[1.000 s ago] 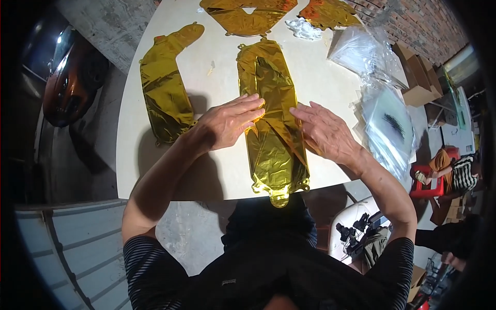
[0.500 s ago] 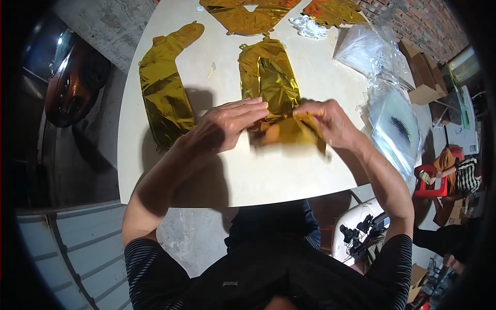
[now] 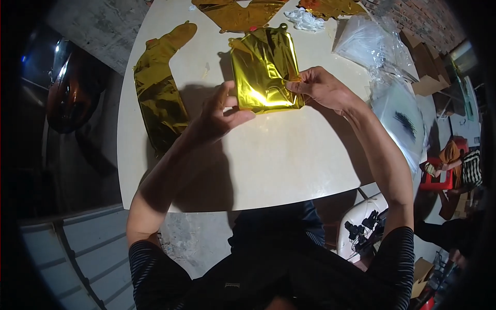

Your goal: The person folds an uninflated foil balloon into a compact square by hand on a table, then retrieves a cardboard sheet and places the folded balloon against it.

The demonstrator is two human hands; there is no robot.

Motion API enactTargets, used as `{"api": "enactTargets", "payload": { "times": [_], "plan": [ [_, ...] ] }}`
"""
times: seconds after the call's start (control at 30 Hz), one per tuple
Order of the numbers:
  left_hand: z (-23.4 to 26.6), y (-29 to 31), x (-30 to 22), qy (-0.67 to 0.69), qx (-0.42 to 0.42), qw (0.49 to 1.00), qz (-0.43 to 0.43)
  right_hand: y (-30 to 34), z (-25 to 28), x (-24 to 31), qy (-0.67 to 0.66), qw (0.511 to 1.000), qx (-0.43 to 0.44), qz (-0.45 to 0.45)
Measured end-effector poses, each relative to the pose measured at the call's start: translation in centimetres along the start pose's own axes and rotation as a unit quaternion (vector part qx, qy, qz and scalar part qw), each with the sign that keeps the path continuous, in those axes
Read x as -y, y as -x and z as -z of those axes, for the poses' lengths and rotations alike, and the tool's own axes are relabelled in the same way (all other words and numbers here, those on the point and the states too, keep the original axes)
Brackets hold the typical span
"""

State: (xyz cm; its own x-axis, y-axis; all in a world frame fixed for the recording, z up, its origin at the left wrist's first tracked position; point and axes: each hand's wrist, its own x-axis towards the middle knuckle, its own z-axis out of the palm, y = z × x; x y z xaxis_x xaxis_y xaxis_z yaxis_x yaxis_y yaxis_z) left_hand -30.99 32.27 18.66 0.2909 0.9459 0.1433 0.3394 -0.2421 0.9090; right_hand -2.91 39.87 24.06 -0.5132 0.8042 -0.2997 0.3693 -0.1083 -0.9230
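A gold foil balloon [image 3: 263,72], folded into a compact rectangle with small tabs at its far corners, is held above the table in front of me. My right hand [image 3: 323,90] pinches its right edge between thumb and fingers. At the lower left corner, my left hand [image 3: 222,111] has its thumb along the near edge and its fingers by the left side. To the left lies another gold foil balloon [image 3: 160,93], flat and bent near its far end. Fingertips behind the folded foil are partly hidden.
Beyond the folded balloon lie more gold foil shapes [image 3: 235,14] and a crumpled whitish bundle [image 3: 305,19]. Clear plastic bags [image 3: 367,44] and stacked clear sleeves [image 3: 398,121] cover the table's right side. A cardboard box [image 3: 423,64] stands beyond. Another person [image 3: 467,168] is at far right.
The foil's near part has been folded up, making the balloon shorter, and it is now raised. My left hand has shifted left to its corner; my right hand has moved slightly away from me.
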Motion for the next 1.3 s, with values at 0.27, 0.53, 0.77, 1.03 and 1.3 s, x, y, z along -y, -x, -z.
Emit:
{"api": "enactTargets", "payload": {
  "times": [0.27,0.53,0.77,1.03,1.3],
  "plan": [
    [-1.9,0.1,1.7,-0.186,-0.167,0.953,-0.171,-0.7,0.0,-1.9,-0.036,0.998,0.016,0.044],
    [-1.7,0.2,-0.4,-0.155,-0.13,0.979,-0.026,3.7,-0.2,-2.9,-0.019,0.993,-0.028,0.112],
    [-1.8,0.0,-1.2,-0.083,-0.096,0.992,0.008,2.6,-1.0,-4.9,0.046,0.989,-0.083,0.115],
    [-1.6,-0.1,-0.5,-0.066,-0.103,0.992,-0.009,2.9,-1.5,-2.8,0.034,0.996,-0.064,0.043],
    [-1.7,-0.1,-1.0,-0.071,-0.091,0.993,-0.024,2.1,-2.0,-3.6,0.156,0.976,-0.135,0.075]
  ]
}}
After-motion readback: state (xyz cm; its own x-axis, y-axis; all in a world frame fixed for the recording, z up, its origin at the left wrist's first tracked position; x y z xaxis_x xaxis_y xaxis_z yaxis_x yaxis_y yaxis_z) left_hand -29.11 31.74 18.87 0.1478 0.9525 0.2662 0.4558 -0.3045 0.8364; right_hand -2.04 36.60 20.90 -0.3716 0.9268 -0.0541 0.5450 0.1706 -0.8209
